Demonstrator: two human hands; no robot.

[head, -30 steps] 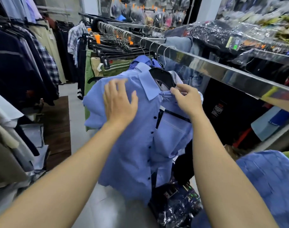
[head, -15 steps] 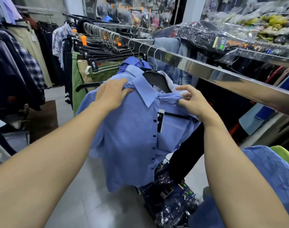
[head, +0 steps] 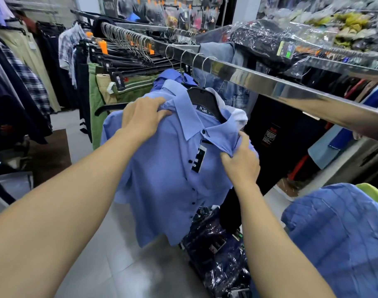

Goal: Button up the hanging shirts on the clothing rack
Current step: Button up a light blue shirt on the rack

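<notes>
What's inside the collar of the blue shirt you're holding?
Inside the blue shirt, a black hanger shows at the collar opening, with a neck label below it. The hanger's arms are hidden under the fabric. The left hand and right hand grip the shirt near the collar.

head view | worn on head, faces forward-down | close over rail (head: 269, 84) (wide-angle, single view)
</notes>
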